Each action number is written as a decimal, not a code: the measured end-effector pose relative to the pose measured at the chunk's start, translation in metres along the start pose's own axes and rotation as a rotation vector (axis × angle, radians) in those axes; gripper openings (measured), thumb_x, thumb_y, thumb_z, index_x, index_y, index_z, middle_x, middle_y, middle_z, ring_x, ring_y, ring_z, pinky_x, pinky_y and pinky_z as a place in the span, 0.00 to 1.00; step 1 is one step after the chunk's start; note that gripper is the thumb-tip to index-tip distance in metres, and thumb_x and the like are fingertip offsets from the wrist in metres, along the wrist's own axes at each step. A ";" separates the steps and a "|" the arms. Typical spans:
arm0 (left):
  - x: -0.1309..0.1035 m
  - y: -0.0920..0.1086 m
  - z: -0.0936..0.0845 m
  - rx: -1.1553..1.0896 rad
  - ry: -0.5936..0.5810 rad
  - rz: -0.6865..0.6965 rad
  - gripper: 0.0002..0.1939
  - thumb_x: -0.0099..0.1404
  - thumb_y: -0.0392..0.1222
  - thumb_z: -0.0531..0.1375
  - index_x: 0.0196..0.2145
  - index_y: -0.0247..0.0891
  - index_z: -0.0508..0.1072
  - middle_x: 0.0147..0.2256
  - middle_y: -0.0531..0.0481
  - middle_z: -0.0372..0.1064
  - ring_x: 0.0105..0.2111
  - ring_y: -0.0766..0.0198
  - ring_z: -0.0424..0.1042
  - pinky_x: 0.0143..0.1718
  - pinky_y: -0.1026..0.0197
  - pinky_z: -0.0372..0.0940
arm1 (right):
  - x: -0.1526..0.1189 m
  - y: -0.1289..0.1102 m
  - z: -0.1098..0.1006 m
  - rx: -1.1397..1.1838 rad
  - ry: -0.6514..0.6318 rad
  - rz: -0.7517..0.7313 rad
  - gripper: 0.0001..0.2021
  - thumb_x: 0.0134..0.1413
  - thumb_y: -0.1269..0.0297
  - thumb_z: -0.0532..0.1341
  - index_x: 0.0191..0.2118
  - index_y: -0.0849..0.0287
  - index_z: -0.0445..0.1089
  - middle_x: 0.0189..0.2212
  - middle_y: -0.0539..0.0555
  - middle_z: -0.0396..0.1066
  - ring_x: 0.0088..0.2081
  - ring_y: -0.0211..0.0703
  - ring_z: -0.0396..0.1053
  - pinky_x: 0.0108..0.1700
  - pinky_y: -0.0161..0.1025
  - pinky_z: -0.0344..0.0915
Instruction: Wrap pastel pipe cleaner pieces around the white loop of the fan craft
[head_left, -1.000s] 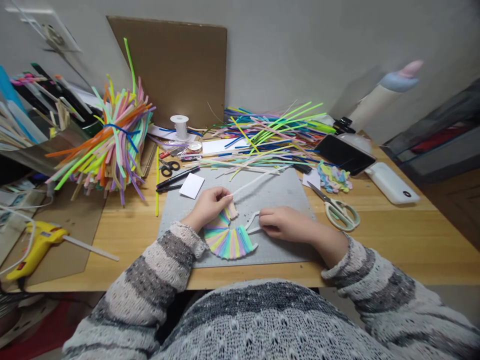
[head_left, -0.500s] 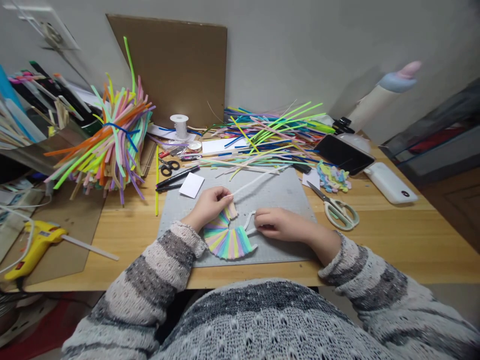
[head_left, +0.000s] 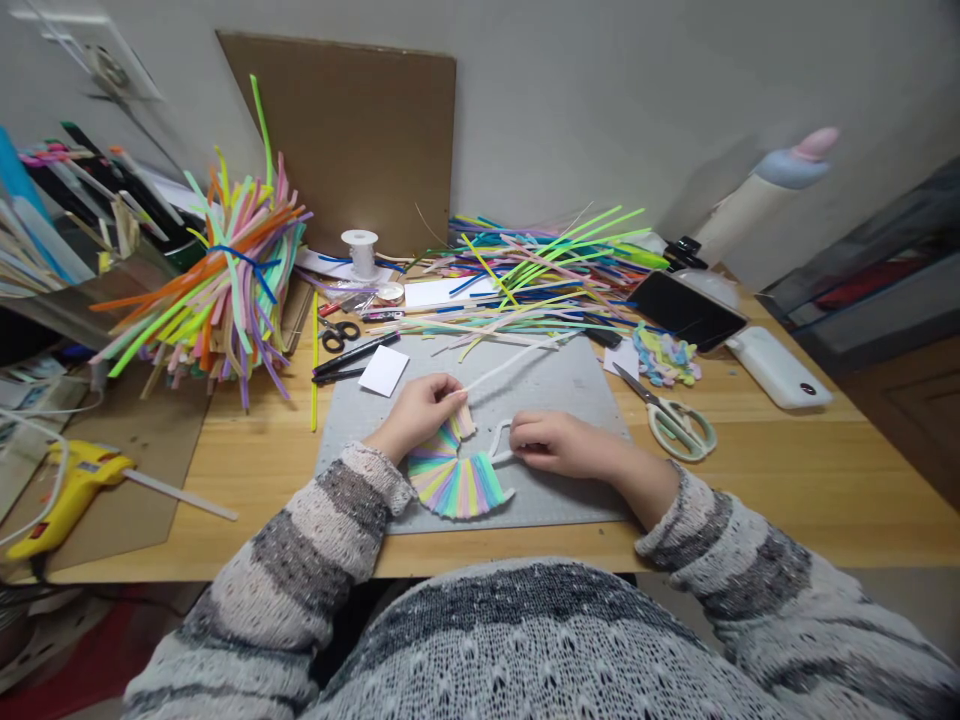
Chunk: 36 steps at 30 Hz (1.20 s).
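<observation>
A curved, fan-like band of pastel pipe cleaners (head_left: 459,486) lies on the grey cutting mat (head_left: 577,400). My left hand (head_left: 421,412) is closed on the band's upper end, thumb against the fingers. From beside that thumb a long white pipe cleaner (head_left: 517,362) runs up to the right. My right hand (head_left: 555,443) pinches a bent white pipe cleaner (head_left: 501,436) that sticks out of the band's right end. The fingertips of the right hand are partly hidden behind its knuckles.
Loose coloured pipe cleaners (head_left: 540,260) are heaped at the back, with a tied bundle (head_left: 240,270) at left. Green-handled scissors (head_left: 675,425), a phone (head_left: 686,308) and a white power bank (head_left: 780,368) lie at right. A yellow glue gun (head_left: 71,495) rests far left.
My right hand has shifted very slightly upward, still pinching the bent white pipe cleaner. The left hand and the band stay in place.
</observation>
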<state>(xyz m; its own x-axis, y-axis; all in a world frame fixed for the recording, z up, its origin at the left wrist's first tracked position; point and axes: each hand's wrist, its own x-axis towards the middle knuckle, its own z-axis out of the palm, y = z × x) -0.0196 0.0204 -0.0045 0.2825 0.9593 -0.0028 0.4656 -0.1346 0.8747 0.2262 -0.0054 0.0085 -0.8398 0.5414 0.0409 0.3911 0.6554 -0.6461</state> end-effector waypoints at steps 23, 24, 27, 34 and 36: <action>-0.003 0.002 -0.002 -0.017 -0.049 0.008 0.13 0.60 0.49 0.58 0.31 0.34 0.72 0.29 0.50 0.70 0.30 0.64 0.67 0.32 0.63 0.60 | 0.007 -0.020 0.007 -0.326 0.452 -0.160 0.12 0.60 0.70 0.53 0.47 0.61 0.68 0.44 0.61 0.71 0.43 0.43 0.68 0.42 0.40 0.66; -0.003 0.003 -0.002 -0.028 -0.053 0.009 0.13 0.60 0.49 0.58 0.31 0.34 0.72 0.29 0.50 0.70 0.30 0.64 0.67 0.32 0.63 0.60 | 0.008 -0.019 -0.001 -0.346 0.513 -0.128 0.12 0.60 0.70 0.53 0.47 0.60 0.68 0.44 0.61 0.71 0.45 0.44 0.67 0.44 0.42 0.65; -0.004 0.005 -0.004 -0.092 -0.081 0.015 0.14 0.59 0.49 0.59 0.32 0.34 0.72 0.29 0.50 0.69 0.30 0.64 0.67 0.33 0.62 0.60 | 0.017 -0.012 -0.020 -0.490 0.555 0.032 0.11 0.59 0.66 0.55 0.46 0.59 0.69 0.46 0.61 0.70 0.49 0.50 0.65 0.51 0.51 0.58; -0.005 0.009 -0.010 -0.440 -0.170 -0.076 0.15 0.58 0.50 0.61 0.33 0.35 0.74 0.30 0.50 0.70 0.30 0.66 0.66 0.34 0.63 0.61 | 0.036 0.004 -0.017 -0.504 0.510 0.042 0.12 0.63 0.65 0.51 0.41 0.59 0.71 0.33 0.57 0.72 0.37 0.44 0.66 0.44 0.43 0.57; -0.005 0.010 -0.011 -0.499 -0.164 -0.093 0.15 0.60 0.51 0.59 0.35 0.36 0.75 0.32 0.49 0.71 0.32 0.65 0.67 0.36 0.62 0.61 | 0.035 0.004 -0.013 -0.494 0.564 0.034 0.13 0.63 0.65 0.51 0.44 0.60 0.71 0.35 0.59 0.72 0.38 0.46 0.66 0.40 0.41 0.58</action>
<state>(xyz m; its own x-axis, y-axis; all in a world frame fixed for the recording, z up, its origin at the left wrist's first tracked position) -0.0256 0.0165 0.0095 0.4048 0.9048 -0.1324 0.0510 0.1222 0.9912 0.2030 0.0229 0.0173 -0.5558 0.6660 0.4974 0.6485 0.7218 -0.2418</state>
